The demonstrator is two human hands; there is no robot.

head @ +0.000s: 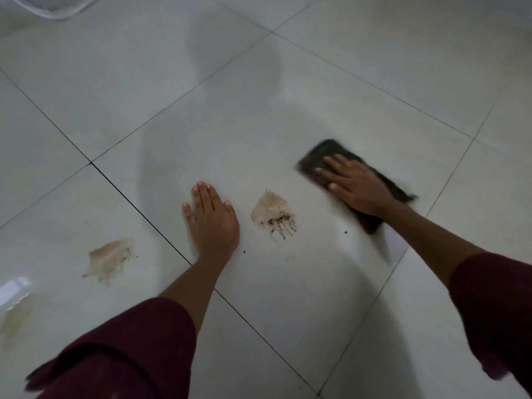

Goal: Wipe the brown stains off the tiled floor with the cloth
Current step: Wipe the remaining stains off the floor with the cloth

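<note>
A dark folded cloth point(319, 154) lies flat on the white tiled floor point(259, 110), blurred by motion. My right hand point(355, 185) presses down on it with straight, spread fingers. My left hand point(211, 218) rests flat on the tile, fingers together. Between the two hands sits a brown stain point(272, 213) with dark gritty streaks at its lower edge. A second brown stain point(109, 259) lies on the tile to the left of my left hand. A fainter, wet-looking brown smear point(17, 315) shows at the far left edge.
Dark grout lines point(138, 203) cross the floor diagonally. A pale container's rim point(54, 8) shows at the top left corner. Small dark specks point(344, 232) lie near the middle stain. My dark red sleeves point(129, 349) fill the lower corners.
</note>
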